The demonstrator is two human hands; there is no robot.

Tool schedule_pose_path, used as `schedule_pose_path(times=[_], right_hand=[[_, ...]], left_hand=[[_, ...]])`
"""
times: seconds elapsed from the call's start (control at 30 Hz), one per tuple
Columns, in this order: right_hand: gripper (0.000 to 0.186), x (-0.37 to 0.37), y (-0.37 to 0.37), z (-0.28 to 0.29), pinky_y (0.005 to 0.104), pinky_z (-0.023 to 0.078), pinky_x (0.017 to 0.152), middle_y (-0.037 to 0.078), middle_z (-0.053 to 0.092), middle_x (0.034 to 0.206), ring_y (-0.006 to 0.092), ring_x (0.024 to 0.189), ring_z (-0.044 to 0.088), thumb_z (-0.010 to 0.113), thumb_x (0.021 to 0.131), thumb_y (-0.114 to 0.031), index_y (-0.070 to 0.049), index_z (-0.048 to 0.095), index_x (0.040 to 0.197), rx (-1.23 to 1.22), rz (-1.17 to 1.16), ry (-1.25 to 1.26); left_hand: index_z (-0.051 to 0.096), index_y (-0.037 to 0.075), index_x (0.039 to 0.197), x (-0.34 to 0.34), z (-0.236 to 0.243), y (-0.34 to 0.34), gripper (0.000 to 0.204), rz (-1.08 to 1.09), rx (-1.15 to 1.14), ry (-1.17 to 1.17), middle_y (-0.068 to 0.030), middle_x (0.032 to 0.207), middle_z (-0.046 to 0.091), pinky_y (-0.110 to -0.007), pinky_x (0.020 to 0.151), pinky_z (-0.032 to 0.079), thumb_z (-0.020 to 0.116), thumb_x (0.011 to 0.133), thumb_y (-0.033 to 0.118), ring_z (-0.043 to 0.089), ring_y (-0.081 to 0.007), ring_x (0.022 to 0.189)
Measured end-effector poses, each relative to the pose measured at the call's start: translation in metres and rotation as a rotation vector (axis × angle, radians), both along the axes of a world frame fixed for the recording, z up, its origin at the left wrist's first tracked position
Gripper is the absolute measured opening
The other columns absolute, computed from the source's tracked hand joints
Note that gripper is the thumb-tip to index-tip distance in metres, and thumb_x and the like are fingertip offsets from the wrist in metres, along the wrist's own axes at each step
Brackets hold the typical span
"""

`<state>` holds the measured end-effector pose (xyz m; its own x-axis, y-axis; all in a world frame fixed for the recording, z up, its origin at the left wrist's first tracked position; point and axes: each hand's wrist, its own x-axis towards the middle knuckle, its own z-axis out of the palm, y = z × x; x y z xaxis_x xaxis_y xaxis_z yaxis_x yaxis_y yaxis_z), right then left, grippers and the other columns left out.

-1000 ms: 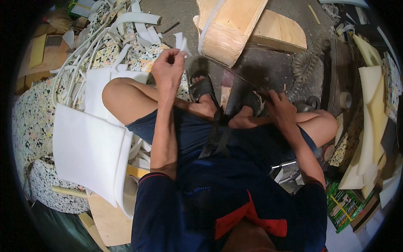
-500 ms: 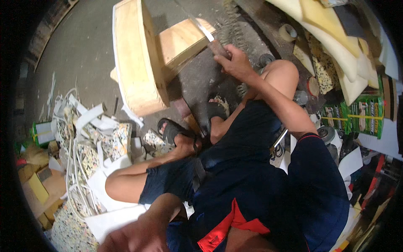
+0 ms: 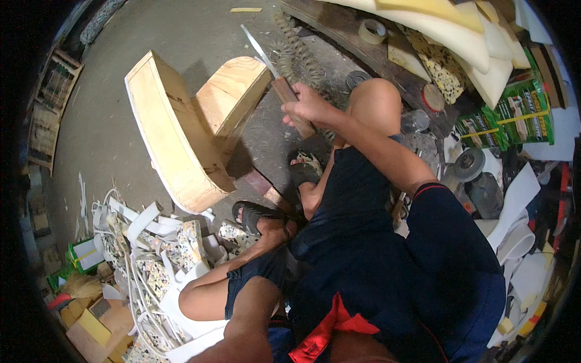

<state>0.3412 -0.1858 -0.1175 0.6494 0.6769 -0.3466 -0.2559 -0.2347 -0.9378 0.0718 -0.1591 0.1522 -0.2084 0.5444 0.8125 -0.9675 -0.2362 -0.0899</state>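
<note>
My right hand is closed around the wooden handle of a knife. Its long, narrow blade points up and away to the left, and the butt of the handle sticks out below my fist. Beyond the blade, on the floor, lies a pale plywood frame, a long curved panel joined to a shorter round-ended piece. White material edges the panel's left side. The knife appears apart from the wood. Of my left arm only the bent part shows at the lower edge; the hand is outside the picture.
White strips and speckled foam offcuts pile up at my left leg. A coiled hose runs along the floor ahead. On the right are a tape roll, yellow foam sheets, a clear jar and green packets.
My right hand and the knife have shifted left and slightly down in the picture, the blade now more upright. My left hand has dropped out of view. The whole view has also turned.
</note>
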Motion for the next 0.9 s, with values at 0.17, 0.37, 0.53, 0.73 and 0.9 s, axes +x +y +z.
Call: schedule_pose_path(times=[0.17,0.37,0.53,0.73,0.9], right_hand=[[0.046,0.008,-0.024,0.072,0.0306,0.053,0.054,0.012,0.063,0.085,0.0146,0.063,0.064,0.063,0.091,-0.008,0.005,0.045,0.131,0.139,0.032,-0.051],[0.042,0.017,-0.160,0.130,0.0428,0.054,0.077,0.020,0.068,0.092,0.0324,0.081,0.069,0.061,0.091,-0.021,-0.008,0.057,0.131,-0.134,-0.093,-1.112],[0.057,-0.014,-0.322,0.110,0.0497,0.051,0.086,0.025,0.065,0.098,0.0389,0.093,0.064,0.064,0.086,-0.012,-0.019,0.052,0.141,-0.803,-0.288,-1.101],[0.059,-0.021,-0.423,0.019,0.0484,0.054,0.082,0.027,0.059,0.110,0.0419,0.095,0.064,0.064,0.089,-0.015,-0.026,0.048,0.144,-1.278,-0.464,-0.806],[0.061,0.017,-0.420,-0.011,0.0484,0.056,0.084,0.027,0.061,0.114,0.0428,0.101,0.066,0.065,0.084,-0.012,-0.025,0.051,0.141,-1.353,-0.332,-0.804]], left_hand=[[0.058,0.004,0.127,-0.008,-0.012,0.014,0.036,-0.170,0.226,0.066,-0.0050,0.122,0.057,-0.024,0.074,0.049,0.061,0.091,0.003,0.053,-0.0111,0.116],[0.057,0.006,0.114,-0.045,-0.098,0.043,0.044,-0.029,-0.010,0.897,-0.0162,0.107,0.063,-0.047,0.079,0.048,0.069,0.087,0.037,0.058,-0.0293,0.094],[0.044,0.005,0.087,-0.053,-0.200,0.080,0.024,0.481,-0.013,1.421,-0.0169,0.086,0.063,-0.032,0.069,0.052,0.060,0.100,0.015,0.063,-0.0223,0.080],[0.040,0.004,0.070,-0.067,-0.266,0.054,0.038,0.489,-0.017,1.931,-0.0043,0.065,0.055,-0.032,0.054,0.042,0.055,0.102,0.020,0.048,-0.0128,0.062],[0.050,0.001,0.070,-0.057,-0.282,0.015,0.030,0.386,0.344,1.920,-0.0127,0.060,0.050,-0.038,0.055,0.039,0.060,0.096,0.014,0.046,-0.0256,0.057]])
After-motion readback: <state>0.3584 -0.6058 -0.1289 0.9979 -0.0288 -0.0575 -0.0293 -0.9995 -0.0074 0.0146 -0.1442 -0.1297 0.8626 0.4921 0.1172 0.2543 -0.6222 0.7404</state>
